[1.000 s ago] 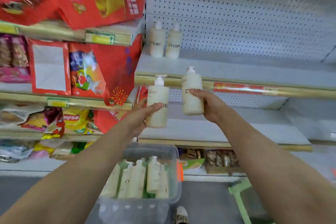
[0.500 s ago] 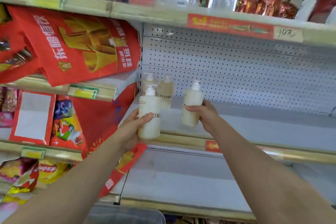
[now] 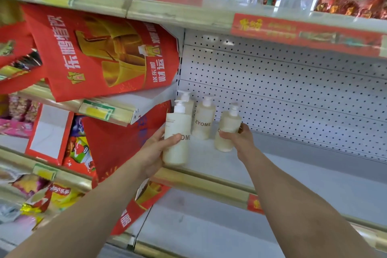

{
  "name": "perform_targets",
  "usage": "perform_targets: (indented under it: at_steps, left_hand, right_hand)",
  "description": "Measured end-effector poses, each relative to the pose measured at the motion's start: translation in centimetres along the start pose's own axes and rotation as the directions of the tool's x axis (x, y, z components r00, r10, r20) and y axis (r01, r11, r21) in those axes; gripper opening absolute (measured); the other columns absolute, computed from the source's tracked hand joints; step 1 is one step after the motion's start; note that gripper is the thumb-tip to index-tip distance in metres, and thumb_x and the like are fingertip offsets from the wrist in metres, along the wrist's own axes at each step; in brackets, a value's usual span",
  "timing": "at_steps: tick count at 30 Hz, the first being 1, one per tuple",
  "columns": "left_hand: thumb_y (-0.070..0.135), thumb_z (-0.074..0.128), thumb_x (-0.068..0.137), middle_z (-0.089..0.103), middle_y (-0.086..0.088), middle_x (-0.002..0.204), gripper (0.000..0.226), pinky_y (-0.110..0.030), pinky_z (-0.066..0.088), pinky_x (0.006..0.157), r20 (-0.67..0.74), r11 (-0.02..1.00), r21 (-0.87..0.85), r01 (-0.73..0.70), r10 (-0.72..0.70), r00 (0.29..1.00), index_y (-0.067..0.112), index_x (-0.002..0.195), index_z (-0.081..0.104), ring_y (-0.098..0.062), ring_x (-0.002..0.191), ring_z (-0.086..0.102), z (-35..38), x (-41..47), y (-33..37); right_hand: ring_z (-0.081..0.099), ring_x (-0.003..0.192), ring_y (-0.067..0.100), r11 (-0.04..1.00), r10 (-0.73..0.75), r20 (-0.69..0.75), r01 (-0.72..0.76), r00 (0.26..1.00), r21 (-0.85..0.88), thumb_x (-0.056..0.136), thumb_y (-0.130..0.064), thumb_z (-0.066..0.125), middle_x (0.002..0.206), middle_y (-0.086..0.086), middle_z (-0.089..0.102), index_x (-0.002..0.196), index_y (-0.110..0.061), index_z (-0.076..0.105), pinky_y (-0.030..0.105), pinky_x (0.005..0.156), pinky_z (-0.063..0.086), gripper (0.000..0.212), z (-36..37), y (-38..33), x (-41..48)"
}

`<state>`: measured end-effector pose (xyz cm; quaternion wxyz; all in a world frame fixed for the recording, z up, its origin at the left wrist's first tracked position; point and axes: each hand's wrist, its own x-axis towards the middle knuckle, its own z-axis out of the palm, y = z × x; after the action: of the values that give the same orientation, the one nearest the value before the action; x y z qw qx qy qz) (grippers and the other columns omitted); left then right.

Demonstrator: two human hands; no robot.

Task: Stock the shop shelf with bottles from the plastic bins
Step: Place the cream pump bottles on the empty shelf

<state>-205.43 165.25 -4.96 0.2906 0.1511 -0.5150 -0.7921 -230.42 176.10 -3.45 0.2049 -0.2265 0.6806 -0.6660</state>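
L hand grips cream pump bottle; R hand grips second bottle, prob. resting on shelf.

The back bottle is nearly all hidden behind the front bottle in the left hand, whose thumb covers the label's first letters. The fine print above is too small to read. The right hand hides most of the right bottle label. I cannot tell whether that bottle touches the shelf. The red price strip is blurred.
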Motion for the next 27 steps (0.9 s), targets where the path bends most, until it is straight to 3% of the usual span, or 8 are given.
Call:
perform_targets:
  at_steps: [5, 10, 14, 17, 23, 27]
  left_hand:
    - [0.024, 0.076, 0.076, 0.068, -0.007, 0.126, 0.069, -0.04, 0.058, 0.077, 0.014, 1.0, 0.01, 0.008, -0.009, 1.0, 0.024, 0.14, 0.049, -0.023, 0.11, 0.067, 0.5, 1.5, 0.0]
    - [0.036, 0.093, 0.054, 0.066, -0.009, 0.127, 0.094, -0.044, 0.057, 0.08, -0.006, 1.0, 0.003, 0.011, -0.011, 1.0, 0.022, 0.137, 0.052, -0.027, 0.113, 0.065, 0.1, 2.4, 0.0]
    - [0.028, 0.081, 0.072, 0.062, -0.012, 0.132, 0.069, -0.052, 0.054, 0.09, -0.018, 0.999, -0.014, 0.035, -0.036, 0.999, 0.021, 0.135, 0.054, -0.032, 0.122, 0.059, -0.9, 1.9, 0.1]
    - [0.027, 0.075, 0.075, 0.064, -0.012, 0.13, 0.063, -0.052, 0.054, 0.09, -0.014, 0.998, 0.016, 0.054, -0.053, 0.998, 0.019, 0.135, 0.054, -0.033, 0.121, 0.059, -1.6, 0.9, 0.6]
    - [0.038, 0.095, 0.051, 0.065, -0.014, 0.128, 0.096, -0.046, 0.057, 0.081, 0.016, 0.997, 0.012, 0.081, -0.081, 0.997, 0.016, 0.135, 0.053, -0.031, 0.116, 0.063, -2.9, -2.1, 1.5]
    - [0.037, 0.093, 0.053, 0.065, -0.015, 0.126, 0.089, -0.052, 0.056, 0.082, 0.04, 0.993, 0.049, 0.11, -0.112, 0.993, 0.018, 0.132, 0.056, -0.033, 0.112, 0.064, -4.3, -4.7, 2.0]
  right_hand:
    - [0.059, 0.105, 0.023, 1.0, -0.003, -0.004, 0.003, 1.0, -0.03, 0.068, -0.007, 0.089, 0.114, -0.003, 0.061, 0.126, -0.021, 0.049, 0.038, 0.087, 0.047, 0.072, -0.3, 0.1, 1.6]
    - [0.059, 0.107, 0.022, 0.997, -0.012, 0.029, 0.014, 1.0, -0.074, 0.066, -0.012, 0.092, 0.118, -0.002, 0.061, 0.132, -0.02, 0.047, 0.035, 0.085, 0.045, 0.079, -0.3, 0.7, 1.8]
    - [0.059, 0.109, 0.02, 0.997, -0.024, 0.038, 0.026, 0.999, -0.068, 0.066, -0.012, 0.092, 0.119, -0.003, 0.061, 0.128, -0.021, 0.047, 0.034, 0.086, 0.045, 0.078, 0.3, 1.0, 1.1]
    - [0.061, 0.107, 0.016, 0.998, -0.038, 0.045, 0.04, 0.998, -0.048, 0.064, -0.013, 0.093, 0.116, -0.007, 0.062, 0.131, -0.02, 0.047, 0.033, 0.087, 0.047, 0.081, 1.4, 1.2, -0.2]
    - [0.061, 0.109, 0.015, 0.995, -0.058, 0.099, 0.066, 0.993, -0.079, 0.062, -0.017, 0.094, 0.118, -0.008, 0.061, 0.128, -0.024, 0.048, 0.033, 0.091, 0.049, 0.081, 5.8, 1.2, -2.8]
    - [0.06, 0.111, 0.017, 0.993, -0.072, 0.114, 0.083, 0.991, -0.089, 0.062, -0.018, 0.094, 0.123, -0.004, 0.061, 0.132, -0.021, 0.049, 0.035, 0.094, 0.05, 0.083, 9.2, 1.1, -3.8]
